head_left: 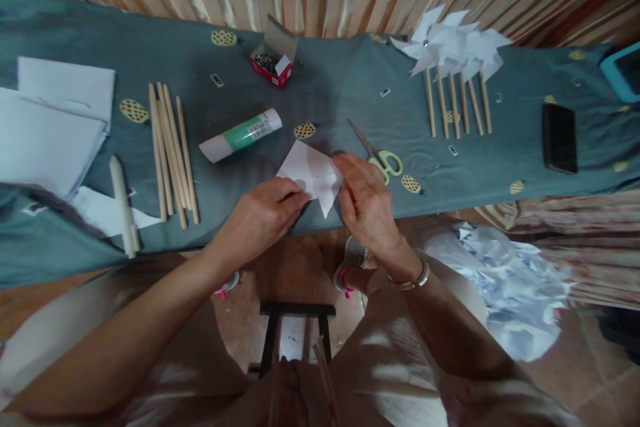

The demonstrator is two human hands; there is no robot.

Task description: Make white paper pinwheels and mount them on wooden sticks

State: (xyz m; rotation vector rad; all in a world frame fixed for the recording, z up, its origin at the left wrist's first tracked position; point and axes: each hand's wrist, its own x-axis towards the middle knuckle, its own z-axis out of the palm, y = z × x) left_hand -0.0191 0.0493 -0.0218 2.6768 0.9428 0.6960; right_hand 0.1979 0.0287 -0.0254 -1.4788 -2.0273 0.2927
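Note:
A small white paper (316, 172) with cut, pointed flaps is held between my two hands near the table's front edge. My left hand (267, 208) pinches its lower left part, thumb and fingers together. On the right side, my right hand (364, 197) has its fingers closed on the paper's edge. One pointed flap hangs down between the hands. Green-handled scissors (385, 162) lie just beyond my right hand, blades pointing up and left. Behind my left hand rests a green and white glue tube (241, 135).
An open red box (271, 70) of small metal pieces stands at the back. Wooden sticks (173, 154), a grey-white stick-like tool (121, 204) and paper sheets (45, 137) lie left. Paper pinwheels (450, 47), a phone (560, 138) and a blue-framed device (625, 72) lie right.

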